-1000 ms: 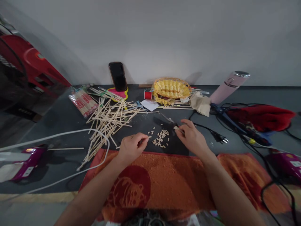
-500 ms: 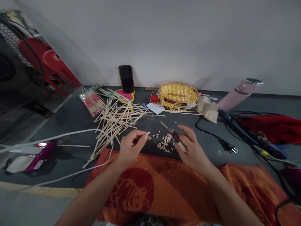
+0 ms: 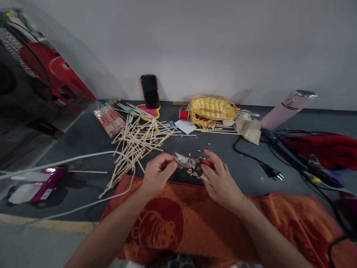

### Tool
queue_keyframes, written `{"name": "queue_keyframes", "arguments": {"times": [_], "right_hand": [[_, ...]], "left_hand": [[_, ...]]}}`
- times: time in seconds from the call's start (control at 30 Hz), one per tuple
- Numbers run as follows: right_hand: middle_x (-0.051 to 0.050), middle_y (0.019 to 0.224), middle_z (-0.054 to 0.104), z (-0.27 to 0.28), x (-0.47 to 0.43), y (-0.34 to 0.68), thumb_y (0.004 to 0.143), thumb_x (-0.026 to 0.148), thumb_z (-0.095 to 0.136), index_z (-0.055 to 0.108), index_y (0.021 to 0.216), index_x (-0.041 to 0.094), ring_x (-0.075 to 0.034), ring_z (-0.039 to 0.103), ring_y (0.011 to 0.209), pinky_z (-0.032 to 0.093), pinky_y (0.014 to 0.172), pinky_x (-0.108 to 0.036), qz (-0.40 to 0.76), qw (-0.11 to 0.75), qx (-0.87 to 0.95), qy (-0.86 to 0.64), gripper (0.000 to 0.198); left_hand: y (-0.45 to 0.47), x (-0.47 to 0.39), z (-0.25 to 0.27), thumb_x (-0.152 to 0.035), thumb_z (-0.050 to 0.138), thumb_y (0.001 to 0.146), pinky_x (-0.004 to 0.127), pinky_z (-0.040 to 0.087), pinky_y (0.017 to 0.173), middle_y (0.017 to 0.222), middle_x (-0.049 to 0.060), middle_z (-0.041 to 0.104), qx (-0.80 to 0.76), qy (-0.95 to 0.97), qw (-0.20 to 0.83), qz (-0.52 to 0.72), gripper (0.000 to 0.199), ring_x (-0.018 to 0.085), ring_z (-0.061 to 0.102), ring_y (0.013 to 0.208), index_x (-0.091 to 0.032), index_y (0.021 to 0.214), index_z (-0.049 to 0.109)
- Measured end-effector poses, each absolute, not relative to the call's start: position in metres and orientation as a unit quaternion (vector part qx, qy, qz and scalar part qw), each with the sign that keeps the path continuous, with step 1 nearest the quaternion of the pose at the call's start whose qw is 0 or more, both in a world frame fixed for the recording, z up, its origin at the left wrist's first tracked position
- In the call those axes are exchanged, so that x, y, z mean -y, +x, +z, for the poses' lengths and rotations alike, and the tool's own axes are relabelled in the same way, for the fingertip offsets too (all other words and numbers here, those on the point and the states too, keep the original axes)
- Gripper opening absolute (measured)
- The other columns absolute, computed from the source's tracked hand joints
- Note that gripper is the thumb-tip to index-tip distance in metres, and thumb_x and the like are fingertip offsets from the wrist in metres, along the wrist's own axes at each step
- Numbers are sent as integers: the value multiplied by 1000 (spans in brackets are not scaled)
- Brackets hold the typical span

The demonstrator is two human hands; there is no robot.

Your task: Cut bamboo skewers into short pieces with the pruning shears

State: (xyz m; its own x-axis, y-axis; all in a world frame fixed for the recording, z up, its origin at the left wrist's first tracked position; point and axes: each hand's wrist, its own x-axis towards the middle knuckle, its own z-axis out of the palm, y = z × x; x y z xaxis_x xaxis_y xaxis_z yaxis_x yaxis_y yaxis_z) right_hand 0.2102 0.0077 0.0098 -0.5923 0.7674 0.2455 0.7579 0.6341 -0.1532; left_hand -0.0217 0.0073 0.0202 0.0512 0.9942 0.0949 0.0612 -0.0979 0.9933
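My left hand [image 3: 157, 174] pinches a thin wooden stick [image 3: 180, 158] between thumb and forefinger; only its short pale end shows. Wrapped round the handles of pruning shears [image 3: 193, 162] is my right hand [image 3: 223, 183]. The parted blades point left and reach my left fingertips, with the stick's end between them. Below the shears, short cut wooden pieces [image 3: 192, 172] lie on the dark tabletop, partly hidden by the tool and my right hand. A loose heap of long wooden sticks [image 3: 136, 138] spreads to the left of my left hand.
An orange towel [image 3: 212, 223] lies along the near edge. At the back stand a phone [image 3: 150, 91], a yellow woven basket [image 3: 214, 108], red thread [image 3: 183, 114] and a pink flask [image 3: 287, 109]. A black plug [image 3: 272, 172] lies right; a white cable [image 3: 92, 156] crosses left.
My right hand has brought the shears left and slightly down, so the blades now meet the stick at my left fingertips. The left hand has barely moved.
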Motion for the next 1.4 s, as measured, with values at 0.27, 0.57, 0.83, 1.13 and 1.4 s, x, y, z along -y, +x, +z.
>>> {"name": "queue_keyframes", "arguments": {"times": [0.27,0.57,0.83,1.13,1.4], "right_hand": [[-19,143,33,6,-7,211,85,12,47,53,114,17,-31,33,133,43,96,-49,52,183,882,-431,30],[-20,141,36,3,-10,214,76,9,51,41,126,16,-31,35,132,42,101,-51,81,247,857,-445,51],[-17,126,54,-1,-12,215,74,10,50,27,144,13,-30,51,111,44,95,-50,72,159,865,-470,74],[-15,118,58,2,-11,213,78,12,48,38,137,15,-30,54,107,47,90,-45,71,144,853,-497,60],[-13,121,58,-4,-17,218,81,15,48,34,141,20,-29,55,108,47,91,-44,68,164,840,-512,62]], "left_hand": [[-20,-6,20,-33,60,86,21,46,55,80,5,71,-482,556,479,478,18,13,64,69,-16,84,66],[-20,-4,22,-33,60,86,25,51,68,82,6,73,-480,561,476,477,18,16,66,75,-16,83,66],[-17,-3,23,-34,62,86,24,48,67,82,6,73,-480,572,477,464,19,15,65,75,-15,83,67],[-18,-4,22,-36,57,88,20,41,52,78,5,71,-490,593,464,439,22,12,59,62,-17,86,67],[-20,-9,16,-34,53,89,25,46,66,71,2,70,-508,624,406,433,20,14,62,67,-18,84,63]]}}
